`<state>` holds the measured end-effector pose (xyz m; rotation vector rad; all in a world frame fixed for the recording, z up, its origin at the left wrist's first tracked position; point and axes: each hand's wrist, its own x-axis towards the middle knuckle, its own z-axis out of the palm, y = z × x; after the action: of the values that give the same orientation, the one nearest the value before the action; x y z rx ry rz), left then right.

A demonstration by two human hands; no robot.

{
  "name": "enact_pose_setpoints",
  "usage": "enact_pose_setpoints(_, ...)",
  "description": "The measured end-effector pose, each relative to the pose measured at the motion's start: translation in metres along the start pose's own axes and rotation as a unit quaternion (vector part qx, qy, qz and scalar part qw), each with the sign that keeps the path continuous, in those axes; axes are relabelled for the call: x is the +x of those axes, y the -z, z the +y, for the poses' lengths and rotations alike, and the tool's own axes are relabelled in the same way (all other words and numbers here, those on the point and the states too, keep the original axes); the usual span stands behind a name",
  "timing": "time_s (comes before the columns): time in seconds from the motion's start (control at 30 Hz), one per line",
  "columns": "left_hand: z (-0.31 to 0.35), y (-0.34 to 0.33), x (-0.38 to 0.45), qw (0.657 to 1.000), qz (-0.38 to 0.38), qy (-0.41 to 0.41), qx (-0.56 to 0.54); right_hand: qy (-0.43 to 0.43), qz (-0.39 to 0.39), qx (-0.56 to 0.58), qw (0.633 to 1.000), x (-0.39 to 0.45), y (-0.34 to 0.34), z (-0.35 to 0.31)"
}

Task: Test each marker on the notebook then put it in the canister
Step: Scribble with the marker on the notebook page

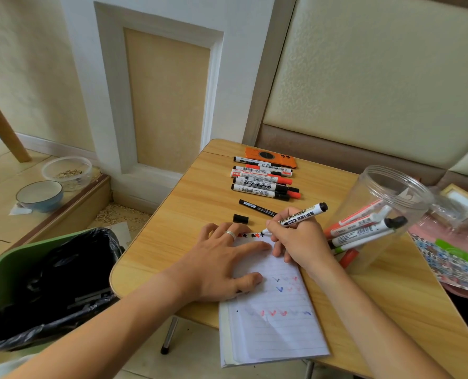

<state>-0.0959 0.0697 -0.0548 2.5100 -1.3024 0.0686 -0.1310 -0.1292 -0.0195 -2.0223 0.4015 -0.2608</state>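
Head view: right hand (295, 242) grips marker (302, 214), tip on notebook (271, 318) top edge, centre frame; left hand (222, 263) flat, pinning page. Testing step. Next (judging): recap with cap (240, 218), drop into canister (375, 214) right.

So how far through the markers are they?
Partly done: several markers already lie in the clear canister. The right hand is testing one marker on the notebook, steadied by the left hand. A row of markers still waits.
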Motion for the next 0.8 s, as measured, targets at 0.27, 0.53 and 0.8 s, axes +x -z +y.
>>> enact_pose_setpoints(0.27,-0.0013,-0.0013,0.0001,1.000,-0.001,-0.001,-0.002,-0.003,-0.002,-0.014,1.000,0.0003,-0.0003,0.0005)
enact_pose_setpoints(0.53,-0.0012,-0.0014,0.0002,1.000,0.003,-0.001,-0.005,-0.010,0.012,-0.004,1.000,0.0002,0.0007,0.0024)
enact_pose_setpoints(0.8,-0.0018,-0.0017,0.0000,1.000,0.001,-0.003,-0.004,0.000,0.017,-0.010,1.000,0.0011,-0.0008,0.0013)
